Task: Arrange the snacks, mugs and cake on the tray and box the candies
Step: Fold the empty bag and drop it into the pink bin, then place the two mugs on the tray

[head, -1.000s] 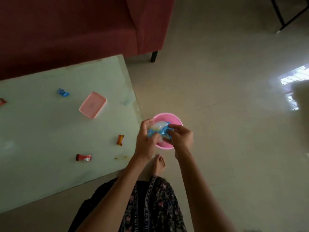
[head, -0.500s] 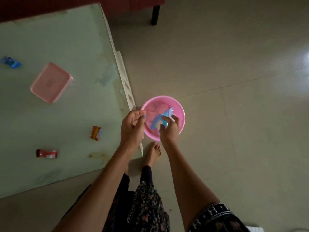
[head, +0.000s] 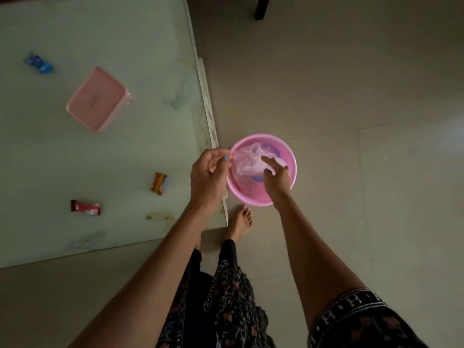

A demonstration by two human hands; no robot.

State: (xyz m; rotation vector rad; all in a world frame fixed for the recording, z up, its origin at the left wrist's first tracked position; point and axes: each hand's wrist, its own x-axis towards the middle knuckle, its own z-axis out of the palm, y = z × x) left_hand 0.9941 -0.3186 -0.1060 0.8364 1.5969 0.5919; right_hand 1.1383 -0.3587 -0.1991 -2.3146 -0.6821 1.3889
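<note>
A pink round tub point(head: 251, 195) stands on the floor beside the glass table's corner. Over it a clear plastic wrapper point(head: 247, 160) is stretched, with a blue piece partly hidden beneath it. My left hand point(head: 208, 175) pinches the wrapper's left corner at the tub's rim. My right hand point(head: 276, 175) sits over the tub with fingers spread on the wrapper's right side. On the table lie a pink rectangular box point(head: 98, 99), a blue candy point(head: 39, 63), an orange-red candy point(head: 158, 183) and a dark red candy point(head: 85, 207).
The glass table point(head: 75, 151) fills the left side; its right edge runs next to the tub. My bare foot point(head: 241, 221) stands on the tiled floor just below the tub. A dark furniture leg point(head: 261, 7) shows at the top.
The camera has tilted down and closer to the tub. The bunched blue-and-clear wrapper held between both hands is now spread flat over the tub, and my right fingers have opened.
</note>
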